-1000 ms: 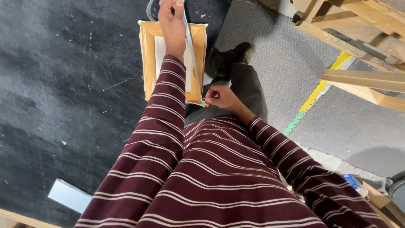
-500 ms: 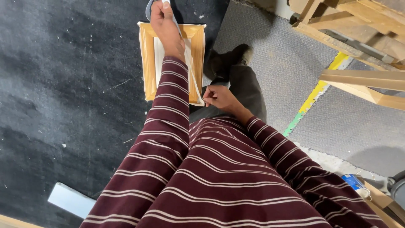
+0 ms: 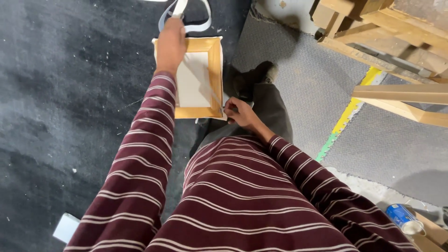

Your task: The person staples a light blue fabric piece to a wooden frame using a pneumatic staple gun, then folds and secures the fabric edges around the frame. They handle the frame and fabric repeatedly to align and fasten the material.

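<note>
A wooden stretcher frame (image 3: 215,63) with white canvas lies face down on the dark floor in front of me. My left hand (image 3: 170,43) reaches over its upper left part and grips a white strip (image 3: 180,8) that loops past the frame's far edge. A thin stretch of that strip runs down across the canvas to the frame's near right corner. My right hand (image 3: 239,112) pinches its end there, fingertips against the wood. Both sleeves are maroon with pale stripes.
My dark shoe (image 3: 252,78) rests on grey carpet right of the frame. Wooden beams (image 3: 401,93) stack at the upper right, beside a yellow-green floor stripe (image 3: 347,116). A blue can (image 3: 402,218) lies at the lower right, a white block (image 3: 65,227) at the lower left.
My left hand has slid from the frame's middle to its upper left side, still gripping the strip. My right hand stays at the near right corner.
</note>
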